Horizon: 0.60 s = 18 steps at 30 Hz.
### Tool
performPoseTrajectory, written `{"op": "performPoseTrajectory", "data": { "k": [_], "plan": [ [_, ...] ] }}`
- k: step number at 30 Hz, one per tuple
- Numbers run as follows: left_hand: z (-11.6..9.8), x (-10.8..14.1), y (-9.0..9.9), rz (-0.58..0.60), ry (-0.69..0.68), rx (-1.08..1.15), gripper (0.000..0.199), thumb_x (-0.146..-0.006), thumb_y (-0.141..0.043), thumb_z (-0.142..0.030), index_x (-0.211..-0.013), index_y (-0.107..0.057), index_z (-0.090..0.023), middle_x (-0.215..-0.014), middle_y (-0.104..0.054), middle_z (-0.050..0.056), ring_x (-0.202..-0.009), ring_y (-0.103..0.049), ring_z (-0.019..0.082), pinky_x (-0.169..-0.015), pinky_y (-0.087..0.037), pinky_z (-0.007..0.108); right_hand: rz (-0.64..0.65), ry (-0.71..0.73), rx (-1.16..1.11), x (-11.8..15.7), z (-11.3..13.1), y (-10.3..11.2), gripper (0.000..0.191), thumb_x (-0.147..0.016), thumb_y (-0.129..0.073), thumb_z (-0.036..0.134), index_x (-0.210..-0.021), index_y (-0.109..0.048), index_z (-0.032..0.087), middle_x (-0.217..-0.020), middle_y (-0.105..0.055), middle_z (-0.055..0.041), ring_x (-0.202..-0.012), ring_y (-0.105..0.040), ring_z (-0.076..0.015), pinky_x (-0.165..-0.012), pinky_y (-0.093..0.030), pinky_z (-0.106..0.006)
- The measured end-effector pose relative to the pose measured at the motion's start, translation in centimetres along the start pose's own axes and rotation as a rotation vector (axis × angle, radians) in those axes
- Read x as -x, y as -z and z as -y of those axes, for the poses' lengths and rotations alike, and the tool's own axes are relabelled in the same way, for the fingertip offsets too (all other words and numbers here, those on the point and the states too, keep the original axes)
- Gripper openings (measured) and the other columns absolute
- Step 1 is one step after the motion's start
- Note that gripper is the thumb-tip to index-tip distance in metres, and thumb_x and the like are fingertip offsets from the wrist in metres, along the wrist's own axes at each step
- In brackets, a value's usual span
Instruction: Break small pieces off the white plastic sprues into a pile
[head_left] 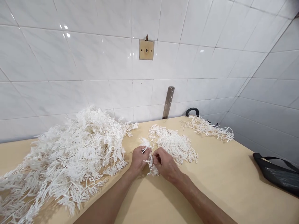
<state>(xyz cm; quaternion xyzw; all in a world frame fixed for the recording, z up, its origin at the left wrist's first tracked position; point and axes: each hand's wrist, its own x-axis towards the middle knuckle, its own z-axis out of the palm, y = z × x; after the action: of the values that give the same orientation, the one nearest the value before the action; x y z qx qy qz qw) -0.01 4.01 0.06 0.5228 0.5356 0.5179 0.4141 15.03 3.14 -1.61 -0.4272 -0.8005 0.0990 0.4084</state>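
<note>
My left hand (pixel 140 158) is closed on a white branched plastic piece (pixel 146 143), which sticks out above and below the fingers. Just to its right, my right hand (pixel 165 163) has its fingers pinched at the same piece; whether its fingertips hold a part of it is too small to tell. A large tangled pile of white branched pieces (pixel 77 155) lies on the left of the table. Behind my right hand is a smaller heap of short white bits (pixel 176 143).
Thin white stems (pixel 211 128) lie at the back right of the wooden table (pixel 224 174), beside a black ring-shaped handle (pixel 192 109). A metal strip (pixel 168 102) leans on the tiled wall. A black bag (pixel 277 174) rests at the right edge.
</note>
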Motion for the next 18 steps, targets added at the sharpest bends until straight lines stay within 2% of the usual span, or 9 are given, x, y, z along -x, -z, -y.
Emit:
{"op": "performPoseTrajectory", "data": {
  "k": [4,6,8,10,12,15,18],
  "plan": [
    [-0.2,-0.3,0.8,0.074,0.137,0.215,0.037,-0.072,-0.071,-0.051,-0.067,-0.064,-0.016,-0.054,-0.051,-0.002,-0.051,-0.047,0.011,-0.05,-0.04,0.023,-0.236,-0.158,0.04,-0.5,-1.8,1.2,0.006,-0.088,-0.048,0.021,-0.085,-0.053,0.021,-0.073,-0.059,-0.0003,-0.059,-0.055,-0.0132,-0.058,-0.044,-0.025],
    [-0.1,-0.6,1.0,0.079,0.222,0.311,0.042,-0.067,-0.075,-0.055,-0.066,-0.061,-0.016,-0.049,-0.042,-0.006,-0.045,-0.04,0.008,-0.045,-0.038,0.022,-0.283,-0.206,0.095,-0.7,-2.9,2.0,0.007,-0.089,-0.05,0.024,-0.086,-0.055,0.02,-0.072,-0.06,-0.0005,-0.059,-0.057,-0.0139,-0.061,-0.046,-0.027],
    [0.2,-0.8,1.0,0.089,0.255,0.363,0.043,-0.063,-0.079,-0.055,-0.066,-0.061,-0.016,-0.048,-0.04,-0.007,-0.043,-0.035,0.006,-0.042,-0.032,0.019,-0.311,-0.195,0.14,-0.7,-3.6,2.7,0.009,-0.089,-0.049,0.024,-0.089,-0.057,0.02,-0.08,-0.064,-0.0037,-0.063,-0.06,-0.0149,-0.062,-0.047,-0.028],
    [0.3,-0.9,0.9,0.1,0.258,0.383,0.043,-0.06,-0.081,-0.053,-0.065,-0.061,-0.015,-0.049,-0.041,-0.006,-0.043,-0.032,0.005,-0.041,-0.028,0.018,-0.322,-0.146,0.141,-0.8,-3.5,3.0,0.011,-0.089,-0.049,0.023,-0.092,-0.059,0.019,-0.094,-0.066,-0.0075,-0.067,-0.062,-0.0151,-0.061,-0.048,-0.028],
    [0.3,-0.9,0.8,0.115,0.266,0.403,0.042,-0.06,-0.082,-0.051,-0.063,-0.061,-0.015,-0.049,-0.044,-0.006,-0.043,-0.034,0.005,-0.042,-0.029,0.018,-0.319,-0.099,0.085,-0.8,-2.8,3.0,0.013,-0.089,-0.048,0.021,-0.094,-0.06,0.019,-0.101,-0.066,-0.0085,-0.071,-0.063,-0.0148,-0.058,-0.048,-0.026],
    [0.1,-0.7,0.6,0.135,0.279,0.404,0.041,-0.06,-0.081,-0.051,-0.063,-0.061,-0.015,-0.052,-0.05,-0.004,-0.044,-0.039,0.006,-0.044,-0.032,0.019,-0.269,-0.099,-0.069,-1.0,-1.0,2.6,0.015,-0.09,-0.049,0.024,-0.091,-0.063,0.02,-0.098,-0.068,-0.0073,-0.078,-0.064,-0.0161,-0.054,-0.047,-0.023],
    [0.0,-0.5,0.4,0.142,0.255,0.325,0.04,-0.063,-0.079,-0.051,-0.064,-0.063,-0.015,-0.049,-0.05,-0.004,-0.042,-0.038,0.006,-0.043,-0.028,0.02,-0.141,-0.208,-0.213,-1.0,0.4,2.3,0.016,-0.091,-0.052,0.029,-0.092,-0.065,0.02,-0.084,-0.069,-0.004,-0.069,-0.062,-0.0152,-0.054,-0.047,-0.024]
  ]
}}
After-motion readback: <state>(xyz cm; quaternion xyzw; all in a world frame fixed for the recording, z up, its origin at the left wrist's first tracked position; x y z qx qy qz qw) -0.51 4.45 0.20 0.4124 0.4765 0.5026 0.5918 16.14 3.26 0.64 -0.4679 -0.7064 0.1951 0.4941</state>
